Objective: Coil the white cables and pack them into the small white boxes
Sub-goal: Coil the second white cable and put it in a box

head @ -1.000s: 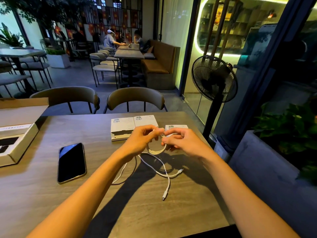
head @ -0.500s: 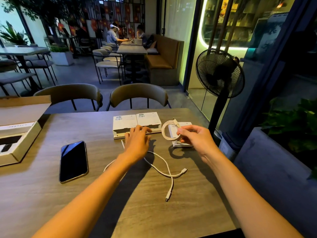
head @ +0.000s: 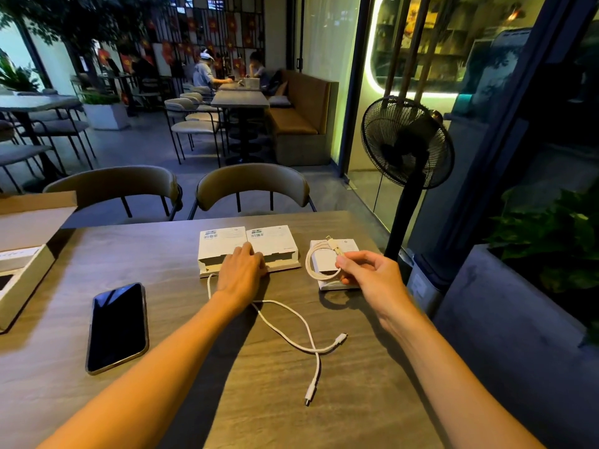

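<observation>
My right hand [head: 372,273] pinches a coiled white cable [head: 319,262] and holds it just above a small white box [head: 350,246] at the table's right side. My left hand [head: 241,270] rests with fingers on the near edge of two small white boxes [head: 223,243] lying side by side at mid table; whether it grips one is not visible. A second white cable [head: 291,322] lies loose and uncoiled on the wooden table [head: 181,319], running from under my left wrist toward the near edge.
A black phone [head: 117,327] lies face up at the left. A large open cardboard box [head: 24,264] sits at the table's left edge. Two chairs [head: 252,186] stand across the table, a standing fan [head: 406,144] to the right.
My hands have separated: the right one carried the coiled cable right, over the lone box, and the left one let go and reached forward onto the pair of boxes.
</observation>
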`<state>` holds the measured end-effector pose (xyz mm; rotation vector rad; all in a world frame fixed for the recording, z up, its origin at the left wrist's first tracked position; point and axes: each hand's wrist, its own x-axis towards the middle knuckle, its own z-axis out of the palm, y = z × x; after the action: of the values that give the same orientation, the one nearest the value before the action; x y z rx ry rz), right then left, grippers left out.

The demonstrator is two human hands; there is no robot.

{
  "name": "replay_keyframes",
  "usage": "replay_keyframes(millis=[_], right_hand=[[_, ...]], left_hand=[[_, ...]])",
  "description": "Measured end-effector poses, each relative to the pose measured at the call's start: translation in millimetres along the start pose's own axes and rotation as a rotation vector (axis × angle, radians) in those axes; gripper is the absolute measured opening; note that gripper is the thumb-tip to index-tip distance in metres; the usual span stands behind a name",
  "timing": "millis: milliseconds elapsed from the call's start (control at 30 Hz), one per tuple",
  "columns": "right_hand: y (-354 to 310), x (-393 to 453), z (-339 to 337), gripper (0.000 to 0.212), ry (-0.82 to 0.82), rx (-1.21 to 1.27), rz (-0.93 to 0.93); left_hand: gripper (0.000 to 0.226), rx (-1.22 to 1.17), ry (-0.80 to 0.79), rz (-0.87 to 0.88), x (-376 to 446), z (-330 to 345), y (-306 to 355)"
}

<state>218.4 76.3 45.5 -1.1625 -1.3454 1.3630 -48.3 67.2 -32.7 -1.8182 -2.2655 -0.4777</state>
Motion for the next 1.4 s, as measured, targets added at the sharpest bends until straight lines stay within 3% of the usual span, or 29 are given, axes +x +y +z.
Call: replay_keyframes(millis=[100,233,467,633,833,967,1100,1267,1400], right_hand=[[-5.3,0.1,2.3,0.013,0.025,0.022,-0.036],[-18.0,2.0,6.5,0.011,0.133,0.121,-0.137],[-19.7,4.8,22.2,0.011,0.293,-0.022,-0.276],[-16.2,-1.7,25.5,0.009,0.091,-0.190,-0.308],[-25.7,-6.5,21.8,0.010,-0.138,-0.314,-0.326],[-31.1,-3.6,15.9,0.006,-0.254,-0.409,-0.301],[-39.0,0.8,11.6,0.008,-0.299,-0.521,-0.277],[-48.3,1.2,16.8,0.008,-0.226,-0.721,-0.398],[-51.1,-2.7,19.9,0.013,-0.287,-0.717,-0.402]], left_hand=[[0.030,0.004,0.079,0.137,-3.4,-12.0,1.8],[0.021,-0.311,0.207,0.242,-12.7,-45.2,6.9],[0.041,-0.550,0.024,0.339,-38.2,-87.3,19.1],[0.020,-0.672,0.015,0.394,-40.7,-83.2,17.7],[0.030,-0.744,0.094,0.335,-40.4,-73.6,18.9],[0.022,-0.760,0.102,0.337,-40.9,-70.8,19.9],[0.015,-0.761,0.095,0.343,-41.4,-68.5,21.0],[0.015,-0.747,0.082,0.355,-42.0,-66.2,24.1],[0.009,-0.751,0.115,0.336,-38.8,-58.7,22.4]])
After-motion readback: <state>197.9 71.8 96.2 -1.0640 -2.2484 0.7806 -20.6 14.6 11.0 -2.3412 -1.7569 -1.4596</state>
